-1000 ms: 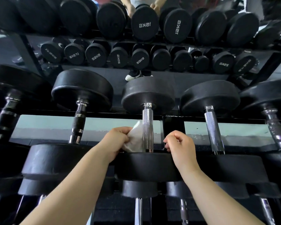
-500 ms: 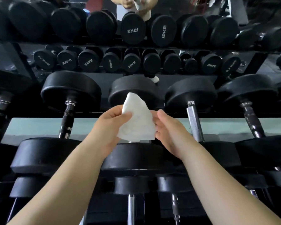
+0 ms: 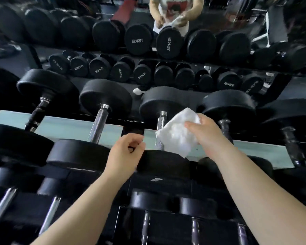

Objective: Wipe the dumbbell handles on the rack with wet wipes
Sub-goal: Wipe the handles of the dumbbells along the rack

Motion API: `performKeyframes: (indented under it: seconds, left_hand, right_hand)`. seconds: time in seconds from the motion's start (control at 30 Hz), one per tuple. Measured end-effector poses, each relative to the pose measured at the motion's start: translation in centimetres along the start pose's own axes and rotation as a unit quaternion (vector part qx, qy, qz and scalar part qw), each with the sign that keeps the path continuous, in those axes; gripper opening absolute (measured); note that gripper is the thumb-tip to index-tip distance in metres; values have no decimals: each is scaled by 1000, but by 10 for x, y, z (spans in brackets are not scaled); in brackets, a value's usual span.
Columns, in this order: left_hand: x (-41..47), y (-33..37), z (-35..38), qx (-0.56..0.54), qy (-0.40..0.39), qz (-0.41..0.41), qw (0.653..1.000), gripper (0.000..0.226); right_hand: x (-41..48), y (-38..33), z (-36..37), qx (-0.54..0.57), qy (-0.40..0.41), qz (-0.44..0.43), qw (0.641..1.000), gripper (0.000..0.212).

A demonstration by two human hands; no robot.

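My right hand (image 3: 207,137) pinches a white wet wipe (image 3: 177,132), which hangs in front of the chrome handle (image 3: 160,126) of a black dumbbell on the top rack row. Whether the wipe touches that handle I cannot tell. My left hand (image 3: 125,152) hovers lower left of the wipe, fingers curled, holding nothing. One dumbbell to the left, a bare chrome handle (image 3: 100,124) stands free. A dark handle (image 3: 225,129) lies just behind my right hand.
Black dumbbells fill the rack in rows, with more chrome handles (image 3: 49,216) on the lower tier. A mirror behind the rack (image 3: 60,128) reflects the dumbbells and a person (image 3: 171,13) holding the wipe.
The left hand let go of the wipe and dropped down-left. The right hand now holds the wipe alone. The view shifted left along the rack.
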State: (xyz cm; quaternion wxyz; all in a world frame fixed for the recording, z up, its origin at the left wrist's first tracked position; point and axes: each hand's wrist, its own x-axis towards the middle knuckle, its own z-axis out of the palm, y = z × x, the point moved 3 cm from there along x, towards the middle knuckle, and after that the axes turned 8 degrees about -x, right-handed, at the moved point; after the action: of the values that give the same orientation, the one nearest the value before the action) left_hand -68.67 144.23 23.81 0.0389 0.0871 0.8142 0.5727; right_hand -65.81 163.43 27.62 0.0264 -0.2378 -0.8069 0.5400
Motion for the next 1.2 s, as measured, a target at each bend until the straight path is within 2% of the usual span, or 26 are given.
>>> performKeyframes:
  seconds: [0.07, 0.17, 0.2, 0.33, 0.47, 0.67, 0.77, 0.8, 0.87, 0.9, 0.93, 1.0, 1.13, 1.2]
  left_hand:
    - [-5, -6, 11, 55, 2, 30, 998, 16]
    - [-3, -8, 19, 99, 6, 81, 992, 4]
    - [-1, -8, 22, 105, 6, 91, 990, 10]
    - [5, -15, 30, 62, 0, 101, 993, 28]
    - [8, -24, 31, 20, -25, 120, 992, 16]
    - [12, -33, 31, 3, -22, 152, 988, 14]
    - [12, -35, 31, 1, -25, 156, 987, 17]
    - [13, -35, 31, 0, -25, 156, 987, 15]
    - [13, -36, 31, 0, -26, 159, 987, 8]
    - [13, -35, 31, 3, -25, 163, 986, 7]
    - [13, -35, 31, 6, -25, 166, 986, 8]
    - [13, -34, 31, 8, -22, 169, 985, 12]
    - [12, -34, 30, 12, -14, 175, 984, 18]
    - [11, -34, 30, 7, -6, 177, 984, 18]
  right_hand:
    - [10, 5, -16, -37, 21, 1, 999, 16]
    - [26, 6, -18, -77, 16, -2, 997, 13]
    - [31, 6, -14, -86, 4, -4, 996, 15]
    - [54, 7, 18, -113, -55, -16, 992, 14]
    - [77, 19, 52, -227, -72, -59, 969, 10]
    - [89, 19, 64, -394, 44, -143, 907, 33]
    - [83, 21, 67, -450, 170, -225, 847, 45]
    - [81, 23, 67, -456, 208, -255, 827, 41]
    - [79, 24, 69, -461, 223, -314, 799, 20]
    - [79, 23, 71, -466, 200, -338, 793, 13]
    - [80, 23, 73, -475, 166, -347, 791, 15]
    - [80, 24, 75, -485, 110, -334, 801, 26]
    - [76, 32, 69, -425, -78, -231, 872, 23]
    - [71, 35, 66, -386, -121, -195, 894, 26]
